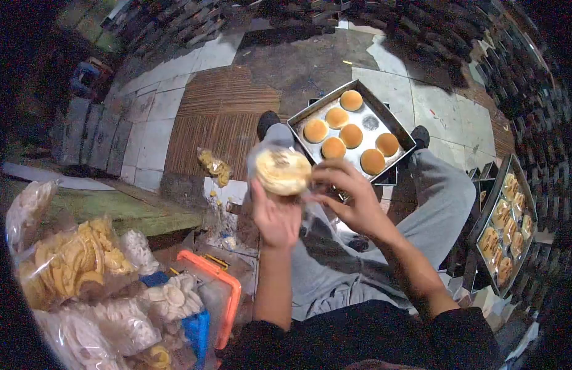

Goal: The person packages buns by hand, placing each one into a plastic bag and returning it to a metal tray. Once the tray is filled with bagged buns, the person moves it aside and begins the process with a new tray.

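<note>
A round, pale yellow bun-like piece [283,172], slightly blurred, rests on the raised fingers of my left hand [278,216]. My right hand [350,197] is beside its right edge, fingers curled and blurred; whether they grip anything is too unclear to tell. Beyond my hands, a metal tray [385,106] lies tilted between my legs, holding several round golden buns [350,135] on its floured bottom.
At the right stands another tray [530,196] of wrapped, brown-striped buns. Plastic bags of yellow pieces [82,259] and pale pieces [175,297] lie at the lower left, near an orange-rimmed container [236,296]. A small bag [214,166] sits left of my hands.
</note>
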Action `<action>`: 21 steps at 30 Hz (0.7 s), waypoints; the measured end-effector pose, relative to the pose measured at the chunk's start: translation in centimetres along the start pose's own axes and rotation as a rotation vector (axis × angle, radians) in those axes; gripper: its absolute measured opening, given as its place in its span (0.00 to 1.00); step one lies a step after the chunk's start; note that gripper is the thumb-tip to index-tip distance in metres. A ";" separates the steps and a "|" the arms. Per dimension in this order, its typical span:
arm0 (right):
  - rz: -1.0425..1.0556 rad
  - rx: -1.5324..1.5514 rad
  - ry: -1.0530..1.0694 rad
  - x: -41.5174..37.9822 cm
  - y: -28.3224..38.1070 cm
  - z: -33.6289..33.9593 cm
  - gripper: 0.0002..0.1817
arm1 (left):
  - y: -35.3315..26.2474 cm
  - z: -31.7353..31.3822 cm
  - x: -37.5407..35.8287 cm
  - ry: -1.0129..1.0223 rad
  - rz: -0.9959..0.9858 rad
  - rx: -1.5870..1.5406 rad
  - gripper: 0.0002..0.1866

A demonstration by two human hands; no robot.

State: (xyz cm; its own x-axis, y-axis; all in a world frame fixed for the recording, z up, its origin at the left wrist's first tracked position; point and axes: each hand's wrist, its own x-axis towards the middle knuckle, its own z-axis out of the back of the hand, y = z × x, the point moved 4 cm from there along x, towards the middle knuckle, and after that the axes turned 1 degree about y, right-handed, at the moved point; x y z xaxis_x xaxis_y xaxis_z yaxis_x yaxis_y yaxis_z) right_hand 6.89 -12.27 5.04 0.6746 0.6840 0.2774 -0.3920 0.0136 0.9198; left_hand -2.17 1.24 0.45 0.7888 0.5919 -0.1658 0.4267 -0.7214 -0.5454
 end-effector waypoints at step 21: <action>-0.315 0.514 -0.102 3.3 -5.4 0.3 0.05 | -7.0 1.6 1.3 -0.062 -0.349 0.953 0.04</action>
State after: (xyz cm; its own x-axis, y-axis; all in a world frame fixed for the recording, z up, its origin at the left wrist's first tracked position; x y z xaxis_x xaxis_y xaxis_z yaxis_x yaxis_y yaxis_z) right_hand 11.45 -10.29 1.06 0.7758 0.6304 -0.0276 0.1707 -0.1676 0.9710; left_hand -4.83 7.69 2.75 0.6518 0.7518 0.1003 0.0772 0.0658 -0.9948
